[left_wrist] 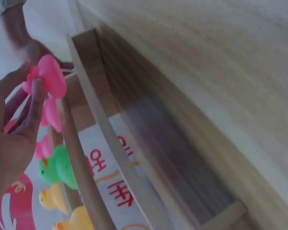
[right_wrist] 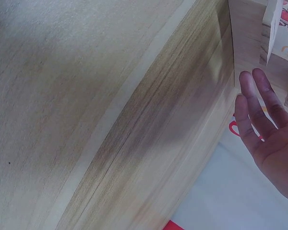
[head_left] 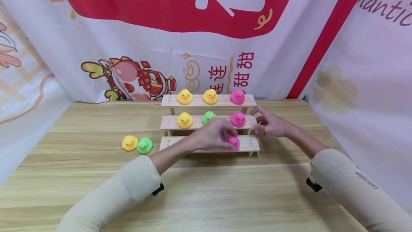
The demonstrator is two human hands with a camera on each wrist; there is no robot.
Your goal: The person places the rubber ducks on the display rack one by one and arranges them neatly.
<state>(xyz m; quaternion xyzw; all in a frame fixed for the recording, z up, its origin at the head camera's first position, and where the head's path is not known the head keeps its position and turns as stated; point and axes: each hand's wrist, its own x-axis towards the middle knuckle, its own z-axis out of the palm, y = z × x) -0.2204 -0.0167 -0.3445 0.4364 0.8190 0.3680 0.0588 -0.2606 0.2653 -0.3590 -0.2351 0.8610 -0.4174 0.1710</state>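
My left hand (head_left: 212, 134) pinches a pink rubber duck (head_left: 234, 142) between thumb and fingers, over the right part of the rack's lowest step (head_left: 246, 141). In the left wrist view, that pink duck (left_wrist: 50, 76) shows its flat base, tilted toward the camera. At the rack's right end, my right hand (head_left: 271, 122) has its fingertips right by the end of the middle step (head_left: 165, 122). The right wrist view shows fingers (right_wrist: 249, 108) extended, with nothing between them. On the middle step sit a yellow duck (head_left: 185, 120), a partly hidden green duck (head_left: 209, 116) and a pink duck (head_left: 238, 119).
Two yellow ducks (head_left: 185, 96) (head_left: 210, 96) and a pink duck (head_left: 237, 96) line the top step (head_left: 167, 100). Left of the rack, another yellow duck (head_left: 130, 143) and green duck (head_left: 145, 145) lie on the wooden table (head_left: 206, 196). A printed cloth (head_left: 128, 46) hangs behind.
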